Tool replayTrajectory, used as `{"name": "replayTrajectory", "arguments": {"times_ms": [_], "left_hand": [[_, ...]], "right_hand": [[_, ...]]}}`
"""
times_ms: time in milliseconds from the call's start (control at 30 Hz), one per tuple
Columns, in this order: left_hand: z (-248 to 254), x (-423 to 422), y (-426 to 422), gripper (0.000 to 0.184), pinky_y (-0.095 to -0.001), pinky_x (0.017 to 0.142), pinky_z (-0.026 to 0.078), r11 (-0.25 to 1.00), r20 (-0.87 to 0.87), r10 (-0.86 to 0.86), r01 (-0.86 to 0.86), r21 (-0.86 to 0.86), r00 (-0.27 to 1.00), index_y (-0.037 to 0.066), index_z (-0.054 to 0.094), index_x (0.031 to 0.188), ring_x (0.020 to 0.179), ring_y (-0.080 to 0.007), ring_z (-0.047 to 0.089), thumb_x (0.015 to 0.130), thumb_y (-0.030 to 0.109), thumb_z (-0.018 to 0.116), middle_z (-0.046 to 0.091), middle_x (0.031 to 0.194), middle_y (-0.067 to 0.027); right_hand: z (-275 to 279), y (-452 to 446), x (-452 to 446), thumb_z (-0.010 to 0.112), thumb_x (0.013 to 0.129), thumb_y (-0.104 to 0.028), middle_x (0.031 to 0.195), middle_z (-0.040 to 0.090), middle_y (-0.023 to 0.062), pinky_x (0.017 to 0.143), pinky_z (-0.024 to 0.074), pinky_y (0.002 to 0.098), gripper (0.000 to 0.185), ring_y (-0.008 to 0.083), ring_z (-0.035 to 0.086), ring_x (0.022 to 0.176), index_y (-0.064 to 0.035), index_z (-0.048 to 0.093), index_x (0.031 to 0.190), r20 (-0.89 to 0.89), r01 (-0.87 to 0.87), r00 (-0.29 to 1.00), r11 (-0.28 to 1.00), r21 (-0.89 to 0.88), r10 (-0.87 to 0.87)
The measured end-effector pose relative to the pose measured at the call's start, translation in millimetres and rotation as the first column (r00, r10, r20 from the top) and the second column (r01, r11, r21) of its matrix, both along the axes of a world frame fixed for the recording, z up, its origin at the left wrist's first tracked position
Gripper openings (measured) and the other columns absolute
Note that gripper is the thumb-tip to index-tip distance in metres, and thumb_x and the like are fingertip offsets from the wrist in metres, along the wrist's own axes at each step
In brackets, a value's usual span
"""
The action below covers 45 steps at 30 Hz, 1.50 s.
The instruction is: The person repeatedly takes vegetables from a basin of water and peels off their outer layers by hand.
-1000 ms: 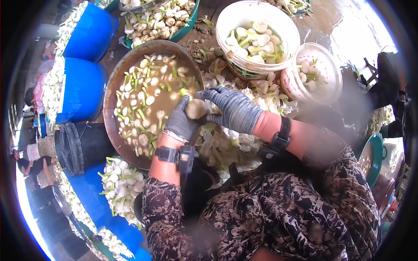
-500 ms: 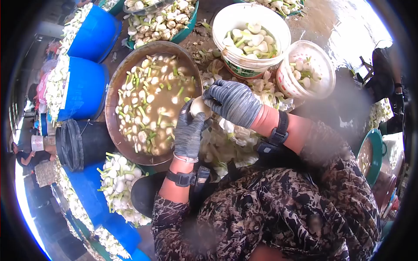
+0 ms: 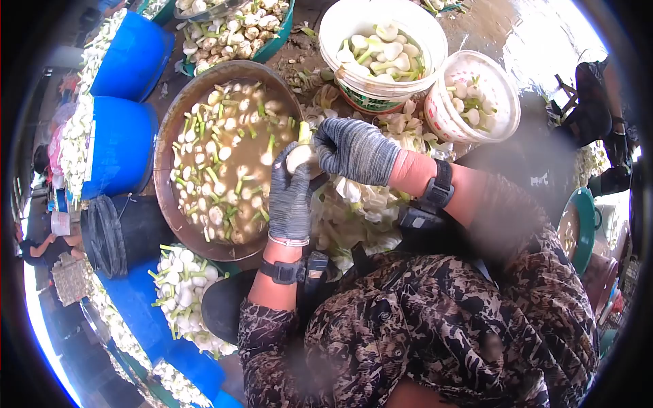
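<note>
My left hand [image 3: 291, 197], in a grey striped glove, is closed around a white garlic bulb [image 3: 298, 159] whose short green stem [image 3: 304, 132] points away from me. Close against the bulb's right side is my right hand [image 3: 357, 151], gloved alike, its fingers curled in. Whatever those right fingers hold, if anything, is hidden. Both hands are over the right rim of a wide brown basin [image 3: 162, 178], where many trimmed bulbs [image 3: 216, 173] float in murky water. Pale peeled skins [image 3: 354, 217] lie in a heap below my hands.
Beyond my hands stand a white bucket [image 3: 435, 42] of bulbs and a smaller white bucket [image 3: 507, 102] holding several. Blue tubs [image 3: 122, 146], a black bucket [image 3: 109, 234] and a bulb pile [image 3: 187, 282] are leftward. Another person's leg [image 3: 588, 102] shows at right.
The garlic bulb has turned in my left hand, so its green stem now shows at the top. My right hand has stayed close beside it, fingers curled. The whole view has shifted slightly.
</note>
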<state>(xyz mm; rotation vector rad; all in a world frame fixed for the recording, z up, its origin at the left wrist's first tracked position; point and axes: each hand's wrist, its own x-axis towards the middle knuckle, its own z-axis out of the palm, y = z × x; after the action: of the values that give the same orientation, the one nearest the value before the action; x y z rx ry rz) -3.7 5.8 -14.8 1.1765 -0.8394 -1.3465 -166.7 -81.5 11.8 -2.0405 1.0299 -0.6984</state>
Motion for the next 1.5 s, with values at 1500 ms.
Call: {"name": "replayTrajectory", "arguments": {"times_ms": [1500], "left_hand": [[12,12,3,0.079,-0.0315,0.100,0.044,0.965,0.075,-0.255,0.259,-0.047,0.964,0.003,0.026,0.147,0.116,-0.0180,0.053,0.087,0.023,0.072,0.051,0.131,-0.0090]], "right_hand": [[5,24,-5,0.063,0.087,-0.016,0.083,0.063,0.0175,0.071,0.0506,0.0423,0.015,0.0375,0.063,0.081,-0.0051,0.059,0.098,0.159,-0.008,0.986,0.981,-0.195,0.039]]}}
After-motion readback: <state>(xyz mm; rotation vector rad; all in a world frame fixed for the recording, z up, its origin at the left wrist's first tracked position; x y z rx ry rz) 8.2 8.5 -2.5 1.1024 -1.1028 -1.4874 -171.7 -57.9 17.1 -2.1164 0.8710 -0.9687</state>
